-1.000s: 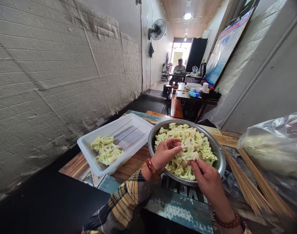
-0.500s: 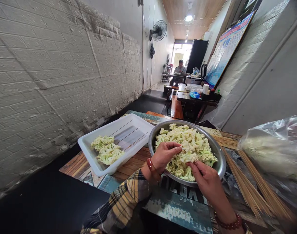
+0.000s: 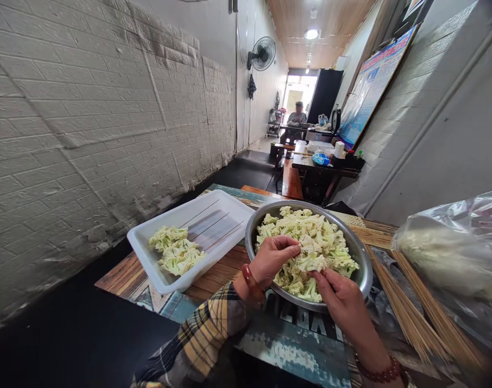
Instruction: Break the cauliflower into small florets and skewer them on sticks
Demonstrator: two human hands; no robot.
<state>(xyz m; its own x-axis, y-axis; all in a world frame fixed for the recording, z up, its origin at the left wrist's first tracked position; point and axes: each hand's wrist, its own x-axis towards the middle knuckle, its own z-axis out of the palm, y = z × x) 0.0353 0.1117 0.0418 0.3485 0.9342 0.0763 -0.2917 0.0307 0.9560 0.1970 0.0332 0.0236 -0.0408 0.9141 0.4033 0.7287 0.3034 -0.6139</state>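
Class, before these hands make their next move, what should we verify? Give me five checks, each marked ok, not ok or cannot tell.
1. Right hand pinches a cauliflower piece: ok.
2. Left hand has a secure hold: cannot tell; what lies between its fingertips is hidden.
3. Steel bowl beneath both hands' fingertips: ok.
4. White tray has bare floor beside its cauliflower: ok.
5. Loose sticks lie at the bowl's right: ok.
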